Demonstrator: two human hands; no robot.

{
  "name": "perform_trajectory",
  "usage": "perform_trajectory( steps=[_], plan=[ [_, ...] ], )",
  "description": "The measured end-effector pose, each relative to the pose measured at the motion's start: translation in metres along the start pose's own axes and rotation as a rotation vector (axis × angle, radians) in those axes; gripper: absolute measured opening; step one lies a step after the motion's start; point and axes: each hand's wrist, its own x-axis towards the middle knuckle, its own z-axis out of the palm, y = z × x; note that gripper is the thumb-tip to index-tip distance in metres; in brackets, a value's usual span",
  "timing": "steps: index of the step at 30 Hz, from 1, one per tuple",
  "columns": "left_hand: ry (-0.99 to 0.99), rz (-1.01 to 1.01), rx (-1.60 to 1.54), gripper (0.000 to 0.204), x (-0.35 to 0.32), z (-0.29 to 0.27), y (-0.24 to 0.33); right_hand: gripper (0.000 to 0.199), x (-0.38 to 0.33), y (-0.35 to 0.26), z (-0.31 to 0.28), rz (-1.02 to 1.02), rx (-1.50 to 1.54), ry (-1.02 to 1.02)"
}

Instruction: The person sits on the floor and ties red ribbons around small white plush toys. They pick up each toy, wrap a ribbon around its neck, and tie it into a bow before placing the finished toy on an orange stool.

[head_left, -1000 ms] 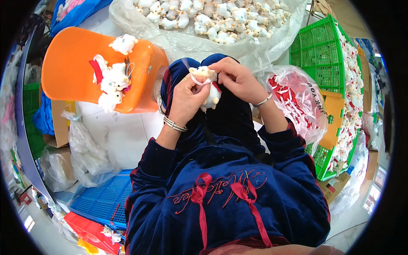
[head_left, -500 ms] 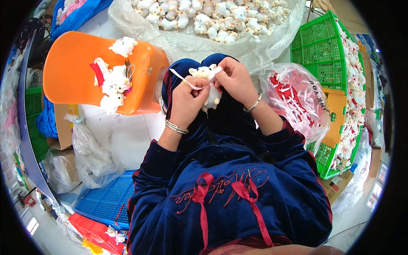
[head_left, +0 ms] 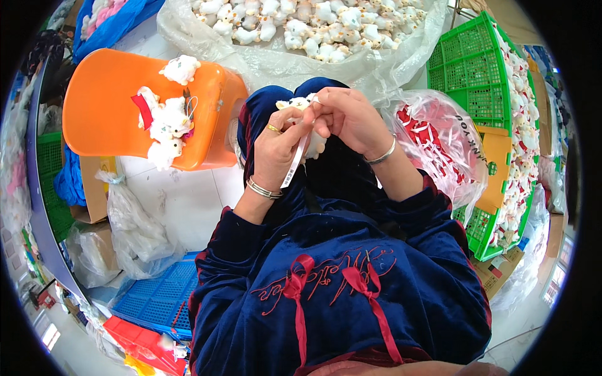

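At the frame's upper centre, a small white plush animal toy [head_left: 318, 145] sits over the person's lap, partly hidden by both hands. The left hand [head_left: 274, 144] pinches a narrow white printed ribbon [head_left: 296, 164], one end trailing down. The right hand [head_left: 354, 119] is half curled, fingertips close together beside the toy's head; its grip cannot be told.

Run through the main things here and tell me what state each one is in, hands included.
Left hand: pinched on the white ribbon.
Right hand: fingers curled; grip unclear.
White ribbon: one end hanging loose.
Plush toy: partly hidden by hands.
Orange chair: bearing several white plush toys.
Clear bag: holding red and white strips.
Green crate: filled with small plush toys.
Plastic sheet: spread, loaded with more plush toys.
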Motion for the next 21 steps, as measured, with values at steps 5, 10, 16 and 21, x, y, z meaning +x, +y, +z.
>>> perform_trajectory(
  steps=[5,10,16,21],
  plan=[
    [0.06,0.013,0.022,0.024,-0.004,0.005,-0.009,0.019,-0.015,-0.002,-0.007,-0.001,-0.061,-0.121],
    [0.126,-0.069,-0.05,0.022,-0.004,0.006,-0.008,0.013,-0.013,0.008,-0.022,-0.18,-0.481,-0.135],
    [0.122,-0.092,-0.036,0.017,-0.007,0.006,-0.01,0.015,-0.001,0.008,0.001,-0.245,-1.088,0.124],
    [0.15,0.023,-0.044,0.016,-0.004,0.004,-0.008,0.01,0.015,0.019,0.007,-0.681,-1.442,0.088]
  ],
)
